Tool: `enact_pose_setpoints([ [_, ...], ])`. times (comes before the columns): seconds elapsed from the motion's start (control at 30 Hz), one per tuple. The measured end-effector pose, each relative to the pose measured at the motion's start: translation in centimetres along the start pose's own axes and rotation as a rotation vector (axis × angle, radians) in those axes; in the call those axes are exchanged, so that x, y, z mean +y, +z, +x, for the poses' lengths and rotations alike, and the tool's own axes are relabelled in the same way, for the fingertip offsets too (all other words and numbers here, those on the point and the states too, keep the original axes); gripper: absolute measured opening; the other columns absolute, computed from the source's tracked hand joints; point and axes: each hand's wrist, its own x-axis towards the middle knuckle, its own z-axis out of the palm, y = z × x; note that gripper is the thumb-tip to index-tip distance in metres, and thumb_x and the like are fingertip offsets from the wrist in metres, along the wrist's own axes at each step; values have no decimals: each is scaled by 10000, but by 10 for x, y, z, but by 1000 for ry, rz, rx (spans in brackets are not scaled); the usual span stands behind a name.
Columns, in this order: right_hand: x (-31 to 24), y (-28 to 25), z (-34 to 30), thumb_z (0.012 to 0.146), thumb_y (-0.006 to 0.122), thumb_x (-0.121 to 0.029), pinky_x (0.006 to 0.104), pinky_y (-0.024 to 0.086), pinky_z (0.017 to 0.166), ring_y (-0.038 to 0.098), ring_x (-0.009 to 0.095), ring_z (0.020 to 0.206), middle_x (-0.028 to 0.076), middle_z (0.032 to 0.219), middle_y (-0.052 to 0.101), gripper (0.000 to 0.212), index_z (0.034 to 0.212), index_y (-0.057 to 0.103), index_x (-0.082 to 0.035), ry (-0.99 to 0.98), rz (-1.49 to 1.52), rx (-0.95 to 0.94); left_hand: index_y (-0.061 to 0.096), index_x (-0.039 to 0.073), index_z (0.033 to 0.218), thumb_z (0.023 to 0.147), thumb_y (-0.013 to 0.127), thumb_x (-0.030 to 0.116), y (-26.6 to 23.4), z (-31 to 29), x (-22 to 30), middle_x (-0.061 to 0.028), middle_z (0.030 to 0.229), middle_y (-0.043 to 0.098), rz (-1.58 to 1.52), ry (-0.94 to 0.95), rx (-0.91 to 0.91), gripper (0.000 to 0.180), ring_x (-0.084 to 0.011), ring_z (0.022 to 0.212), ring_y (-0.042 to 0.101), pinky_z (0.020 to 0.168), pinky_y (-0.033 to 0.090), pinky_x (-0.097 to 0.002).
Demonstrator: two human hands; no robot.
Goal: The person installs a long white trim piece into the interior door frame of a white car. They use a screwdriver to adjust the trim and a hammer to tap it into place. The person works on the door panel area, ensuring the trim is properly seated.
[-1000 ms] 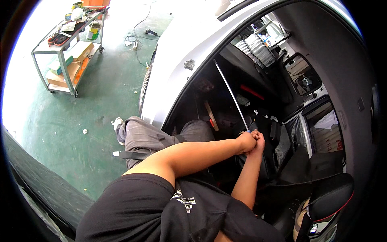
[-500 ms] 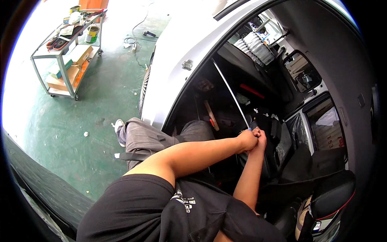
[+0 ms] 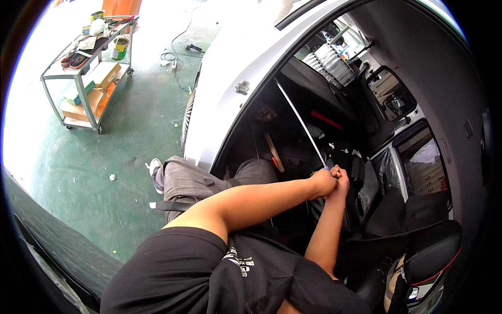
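A long, thin silver metal rod (image 3: 300,121) slants from the dark inside of the vehicle back to my hands. Its near end shows a bit of blue just at the fingers. My left hand (image 3: 322,183) is closed round that end. Pressed up against it, my right hand (image 3: 341,181) has its fingers curled in over the same end, which the two hands mostly hide. The far tip of the rod lies near the edge of the door opening; whether it touches anything there cannot be made out.
Beyond the rod are a red bar (image 3: 327,120) and a wooden-looking strip (image 3: 274,152) in the dark interior. A black seat (image 3: 431,251) with red piping is at lower right. Outside, left of the white vehicle body (image 3: 225,78), stands a loaded cart (image 3: 79,83); a cable (image 3: 180,39) trails across the floor.
My hands and the rod have shifted very slightly toward me and to the right. The grip looks the same.
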Motion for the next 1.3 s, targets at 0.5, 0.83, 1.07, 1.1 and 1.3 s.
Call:
enact_pose_setpoints([
  [0.5,-11,6,-4,858,470,-86,179,358,511,401,44,528,-49,607,399,199,670,403,-101,-47,-40,53,649,-28,854,820,544,182,5,-8,21,-145,747,659,-153,-73,-8,237,-242,601,658,533,524,-334],
  [0.83,-11,7,-2,864,459,-88,192,364,493,400,53,515,-45,590,391,226,650,389,-109,-25,21,-15,647,-41,870,829,545,156,-1,-12,26,-156,739,647,-123,-9,-11,226,-242,610,650,512,500,-341],
  [1.07,-9,11,-2,864,480,-108,195,368,488,407,52,505,-57,586,398,224,653,405,-115,-37,-10,21,617,-64,829,813,560,187,-1,-14,23,-160,713,633,-182,0,4,258,-228,538,618,460,474,-350],
  [1.1,-11,11,-2,863,485,-111,195,369,488,407,52,504,-59,584,398,224,653,406,-115,-33,-31,-2,616,-63,826,810,563,190,-2,-11,28,-158,717,634,-152,-56,-5,259,-228,541,619,461,477,-348],
  [1.3,-4,11,-8,854,506,-97,182,366,487,416,42,505,-58,590,421,195,670,444,-104,-107,7,55,612,-57,817,808,562,194,-9,-29,29,-151,726,634,-176,31,-48,256,-230,564,629,483,499,-345],
])
